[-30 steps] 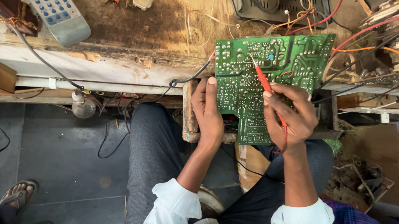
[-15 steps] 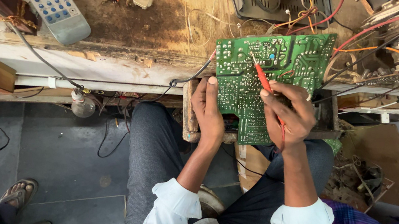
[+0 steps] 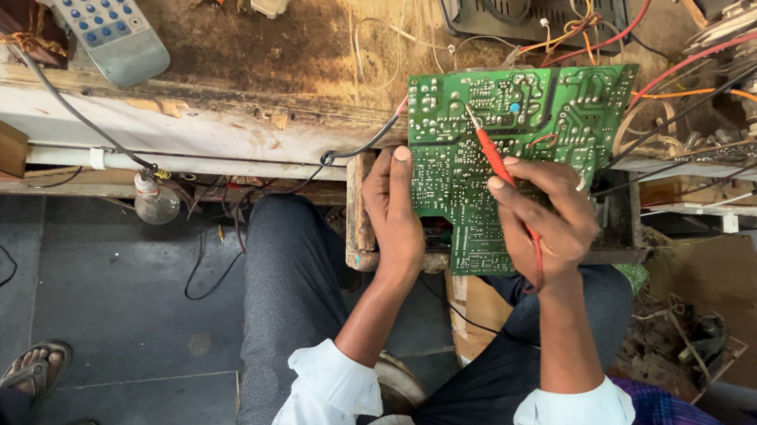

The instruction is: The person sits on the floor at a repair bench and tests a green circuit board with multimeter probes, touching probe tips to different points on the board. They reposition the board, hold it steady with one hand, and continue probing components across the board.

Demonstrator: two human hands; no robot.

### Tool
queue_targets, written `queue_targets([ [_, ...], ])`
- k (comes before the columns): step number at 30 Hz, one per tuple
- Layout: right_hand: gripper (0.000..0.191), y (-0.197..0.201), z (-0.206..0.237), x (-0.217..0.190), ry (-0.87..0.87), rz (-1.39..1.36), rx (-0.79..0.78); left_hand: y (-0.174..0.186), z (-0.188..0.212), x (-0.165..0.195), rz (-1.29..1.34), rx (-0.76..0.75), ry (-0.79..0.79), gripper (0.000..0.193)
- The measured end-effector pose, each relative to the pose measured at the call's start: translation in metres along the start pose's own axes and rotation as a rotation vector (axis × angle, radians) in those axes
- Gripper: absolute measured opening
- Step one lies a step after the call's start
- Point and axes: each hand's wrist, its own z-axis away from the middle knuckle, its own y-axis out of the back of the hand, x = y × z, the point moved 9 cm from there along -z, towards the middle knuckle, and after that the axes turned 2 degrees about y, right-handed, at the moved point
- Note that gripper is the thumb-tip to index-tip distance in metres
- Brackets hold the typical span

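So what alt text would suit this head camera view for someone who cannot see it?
A person's right hand touches a thin red test probe to a green printed circuit board, which the left hand steadies at its edge, above a worn wooden workbench.

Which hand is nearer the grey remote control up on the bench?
Left. The left hand grips the left edge of the green circuit board, below and right of the remote control. The right hand, holding the red probe, is farther right.
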Motion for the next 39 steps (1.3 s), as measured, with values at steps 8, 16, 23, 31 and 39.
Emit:
queue_targets([
  [8,0.023,0.012,-0.004,0.004,-0.071,-0.067,0.096,-0.001,0.000,0.000,0.031,-0.010,0.006,0.029],
  [16,0.018,0.009,-0.007,0.004,-0.044,-0.042,0.116,-0.001,0.001,0.001,0.029,-0.010,0.005,0.030],
  [23,0.017,0.013,-0.003,0.007,-0.063,-0.026,0.145,0.002,0.000,-0.005,0.002,0.006,-0.009,0.031],
  [31,0.017,0.008,-0.003,0.008,-0.041,-0.024,0.135,0.001,-0.001,-0.004,0.034,-0.011,0.017,0.031],
  [39,0.019,0.004,-0.006,0.006,-0.037,-0.031,0.098,0.000,-0.001,-0.006,0.069,-0.010,0.040,0.029],
])
